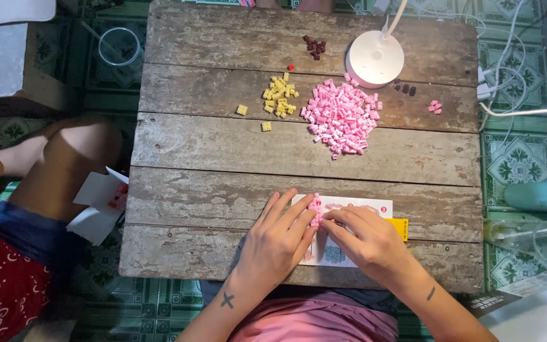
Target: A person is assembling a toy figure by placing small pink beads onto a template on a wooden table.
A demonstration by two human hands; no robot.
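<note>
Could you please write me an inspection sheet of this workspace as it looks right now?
Surface: weathered wooden plank table.
Job's things: small pink brick assembly on an instruction sheet; pink brick pile; yellow brick pile.
Clutter: dark brown bricks; white lamp base; loose pink cluster.
Hands: left hand and right hand both pinch the assembly.
Cables: white cables off the right edge.
Surroundings: green patterned floor tiles; another person's knee at left; clear cups.
</note>
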